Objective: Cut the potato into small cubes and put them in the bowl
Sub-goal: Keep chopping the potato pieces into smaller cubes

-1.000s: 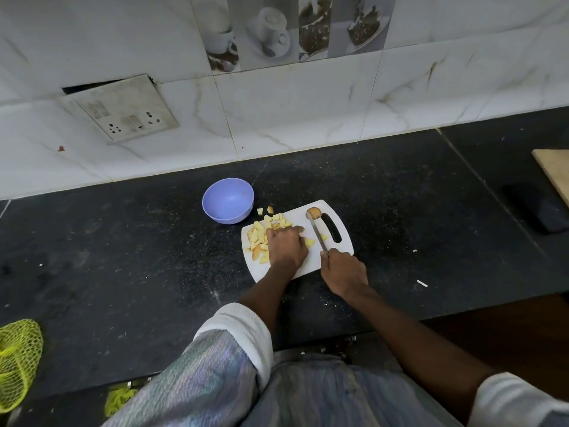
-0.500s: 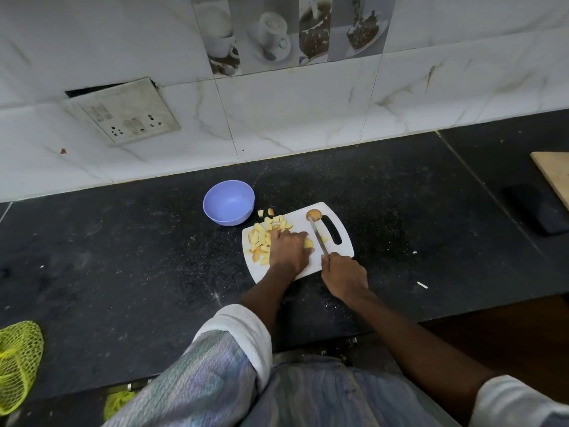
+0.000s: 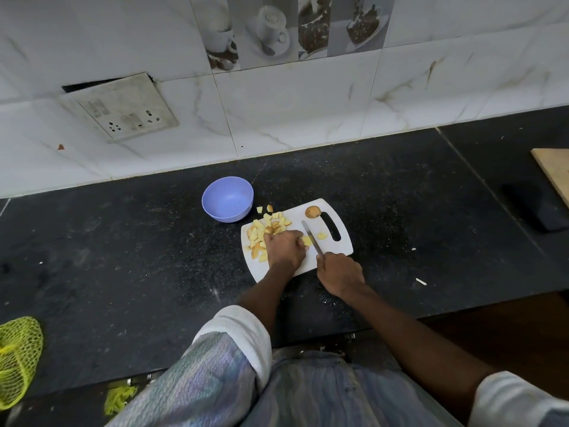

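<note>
A white cutting board (image 3: 335, 248) lies on the dark speckled counter (image 3: 123, 257) and serves as the landmark here. On the board's left half sits a heap of pale yellow potato cubes (image 3: 266, 228), and two loose cubes (image 3: 264, 208) lie just off its far-left corner on the counter. The left hand (image 3: 284, 249) rests over the board's middle with its fingers curled down onto a potato piece (image 3: 307, 240), pinning it beside the blade. The right hand (image 3: 340, 272) sits at the board's near edge, its fingers wrapped tightly around the handle of a knife (image 3: 311, 238), whose blade runs across the board just right of the held piece. A small cut chunk (image 3: 322, 236) lies on the board right of the blade, near the handle slot, and a rounded brown potato end (image 3: 312, 212) sits at the board's far edge. The blue bowl (image 3: 228, 203) stands on the counter just beyond the board's far-left corner, with no cubes visible inside it. A yellow mesh bag (image 3: 18, 359) lies well to the left of the board, at the counter's near edge.
</note>
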